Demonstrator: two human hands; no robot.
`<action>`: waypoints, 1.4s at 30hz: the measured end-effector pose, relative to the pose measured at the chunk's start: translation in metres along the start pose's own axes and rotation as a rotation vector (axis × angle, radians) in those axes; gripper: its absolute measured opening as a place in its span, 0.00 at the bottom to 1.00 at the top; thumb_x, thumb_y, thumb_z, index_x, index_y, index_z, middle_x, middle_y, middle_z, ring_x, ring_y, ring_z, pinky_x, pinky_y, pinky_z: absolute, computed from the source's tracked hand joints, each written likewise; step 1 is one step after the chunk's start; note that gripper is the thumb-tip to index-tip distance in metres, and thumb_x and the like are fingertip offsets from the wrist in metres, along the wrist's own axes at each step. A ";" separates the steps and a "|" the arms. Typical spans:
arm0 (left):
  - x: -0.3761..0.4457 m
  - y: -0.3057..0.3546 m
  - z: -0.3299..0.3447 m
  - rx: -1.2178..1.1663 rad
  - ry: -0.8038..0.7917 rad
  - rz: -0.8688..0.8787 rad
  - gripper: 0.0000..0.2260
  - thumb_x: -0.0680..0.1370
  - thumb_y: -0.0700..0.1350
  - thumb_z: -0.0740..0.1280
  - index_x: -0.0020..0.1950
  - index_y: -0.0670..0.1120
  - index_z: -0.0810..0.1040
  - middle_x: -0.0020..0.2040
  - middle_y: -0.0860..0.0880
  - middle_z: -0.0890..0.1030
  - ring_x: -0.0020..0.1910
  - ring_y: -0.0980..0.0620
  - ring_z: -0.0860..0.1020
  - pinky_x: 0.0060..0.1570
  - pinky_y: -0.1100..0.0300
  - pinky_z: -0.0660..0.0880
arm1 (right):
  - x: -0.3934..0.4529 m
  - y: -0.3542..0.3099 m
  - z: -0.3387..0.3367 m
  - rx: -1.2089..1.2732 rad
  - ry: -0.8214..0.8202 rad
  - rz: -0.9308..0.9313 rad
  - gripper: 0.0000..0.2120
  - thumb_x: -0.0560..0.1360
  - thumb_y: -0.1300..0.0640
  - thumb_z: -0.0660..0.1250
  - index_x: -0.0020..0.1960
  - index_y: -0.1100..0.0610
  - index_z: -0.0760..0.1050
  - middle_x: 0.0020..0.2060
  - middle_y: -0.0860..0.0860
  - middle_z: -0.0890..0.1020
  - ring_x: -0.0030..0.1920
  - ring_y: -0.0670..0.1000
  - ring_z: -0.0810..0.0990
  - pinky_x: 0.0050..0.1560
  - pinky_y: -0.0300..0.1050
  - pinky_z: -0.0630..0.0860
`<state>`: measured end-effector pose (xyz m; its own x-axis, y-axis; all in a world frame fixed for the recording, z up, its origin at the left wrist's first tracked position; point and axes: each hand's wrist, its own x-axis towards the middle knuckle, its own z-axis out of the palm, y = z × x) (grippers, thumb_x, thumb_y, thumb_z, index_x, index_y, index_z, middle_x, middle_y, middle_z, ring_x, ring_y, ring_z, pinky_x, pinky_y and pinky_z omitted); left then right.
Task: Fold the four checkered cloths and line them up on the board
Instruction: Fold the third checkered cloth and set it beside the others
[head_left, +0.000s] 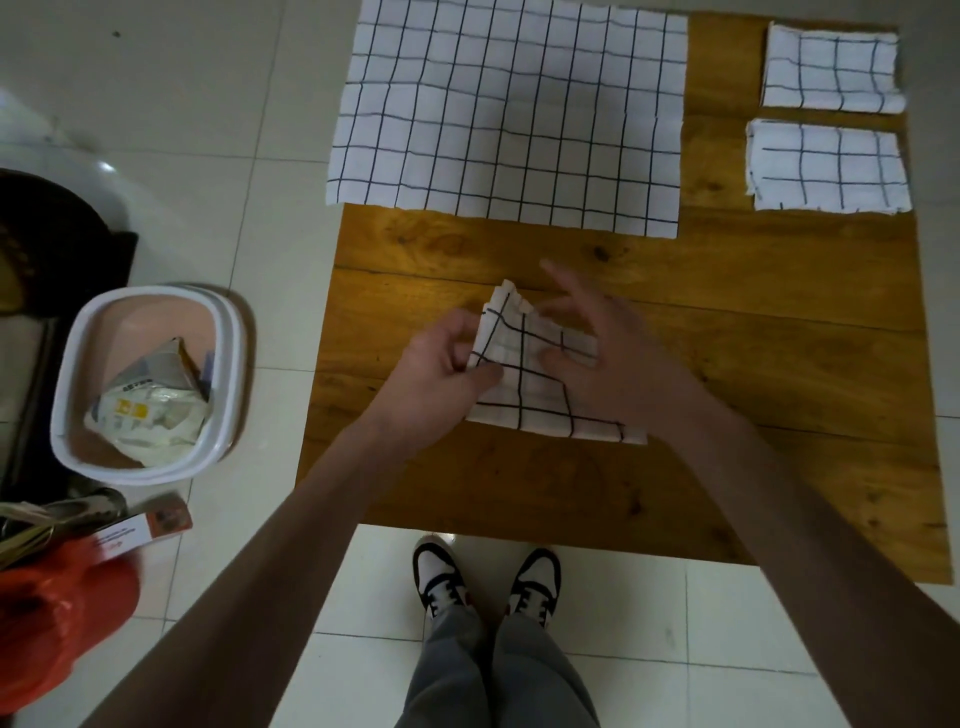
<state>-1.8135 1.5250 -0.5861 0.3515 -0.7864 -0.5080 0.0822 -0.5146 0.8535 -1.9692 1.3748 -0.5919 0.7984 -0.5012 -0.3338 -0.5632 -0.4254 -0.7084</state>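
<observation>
Your left hand (447, 358) has its fingers pinched on the left edge of the third cloth (535, 384), mid-board (779, 364), while your right hand (597, 338) spreads loose fingers over it, probably to flatten the fold. Two folded cloths (831, 67) sit stacked far right, so this one likely goes below them; the unfolded cloth (509, 114) waits at the far edge.

Overall exposure dim, flat indoor light, greenish-grey cast on floor tiles (249, 104). Soft broad shadow across centre of unfolded cloth (506, 111). Small bright glare spot on white curved object (104, 169) at left; faint reflections on tiles near shoes (488, 577). Left edge very dark, detail lost. Wide-angle distortion: board (779, 322) edges and tile lines bow toward frame borders. Right hand (597, 338) fingers slightly motion-blurred. Red bag (57, 613) at lower left soft, smeared.
</observation>
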 end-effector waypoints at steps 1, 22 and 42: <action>-0.002 0.008 -0.002 0.010 -0.017 0.009 0.15 0.82 0.36 0.69 0.67 0.48 0.75 0.47 0.54 0.88 0.48 0.57 0.87 0.42 0.66 0.81 | -0.001 -0.003 -0.009 0.061 -0.031 0.033 0.34 0.79 0.49 0.71 0.79 0.34 0.58 0.66 0.36 0.77 0.70 0.41 0.71 0.71 0.49 0.68; -0.147 0.231 0.000 -0.391 -0.012 -0.055 0.13 0.73 0.49 0.79 0.56 0.51 0.83 0.55 0.50 0.85 0.60 0.49 0.80 0.67 0.49 0.75 | -0.165 -0.178 -0.148 0.715 0.360 0.199 0.12 0.81 0.53 0.71 0.59 0.37 0.77 0.50 0.33 0.85 0.54 0.36 0.83 0.49 0.34 0.82; -0.212 0.275 0.078 -0.082 -0.115 0.224 0.08 0.83 0.41 0.69 0.59 0.52 0.83 0.52 0.53 0.88 0.52 0.53 0.86 0.51 0.55 0.84 | -0.290 -0.217 -0.163 1.032 0.936 0.387 0.12 0.83 0.48 0.67 0.52 0.55 0.83 0.48 0.60 0.87 0.51 0.65 0.85 0.57 0.64 0.83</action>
<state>-1.9379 1.5239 -0.2527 0.2612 -0.9138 -0.3109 0.0916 -0.2972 0.9504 -2.1138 1.4898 -0.2402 -0.0236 -0.9288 -0.3699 0.0178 0.3695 -0.9290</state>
